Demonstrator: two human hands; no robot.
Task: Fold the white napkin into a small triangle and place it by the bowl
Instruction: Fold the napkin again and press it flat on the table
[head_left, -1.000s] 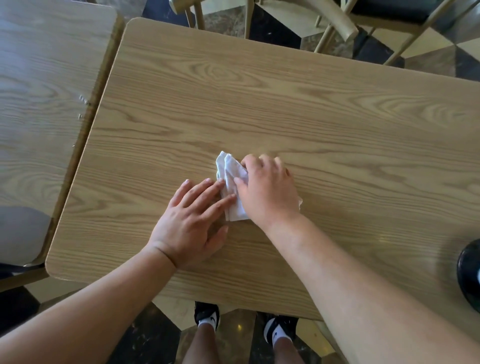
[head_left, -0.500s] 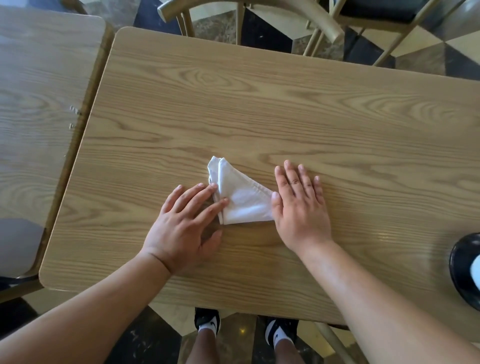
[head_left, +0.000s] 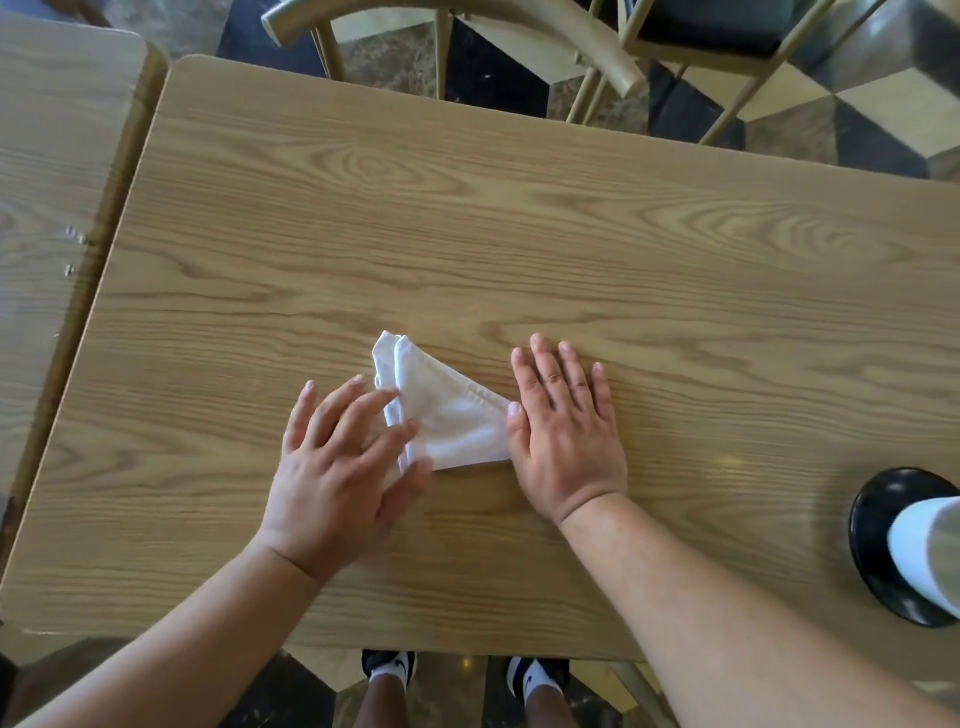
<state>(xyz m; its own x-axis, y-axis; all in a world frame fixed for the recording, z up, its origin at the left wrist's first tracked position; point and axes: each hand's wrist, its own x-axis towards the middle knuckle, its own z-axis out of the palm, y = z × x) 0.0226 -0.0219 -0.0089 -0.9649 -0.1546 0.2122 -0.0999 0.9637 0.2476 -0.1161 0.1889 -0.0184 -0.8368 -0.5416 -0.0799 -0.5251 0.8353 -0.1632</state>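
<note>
Swoosh logos show white on the black shoes (head_left: 389, 665) below the counter's near edge; nothing else is readable. White cloth napkin (head_left: 447, 410), soft and hemmed, lies folded into a triangle near the middle of the wood-grain laminate counter (head_left: 519, 234), its narrow tip toward the far-left corner, its long edge slanting down to the right. Left hand (head_left: 337, 467) rests spread fingers on its left edge; right hand (head_left: 566, 441) lies flat, released, thumb touching its right corner. Glossy black bowl (head_left: 878, 545) sits well apart at the right edge.
</note>
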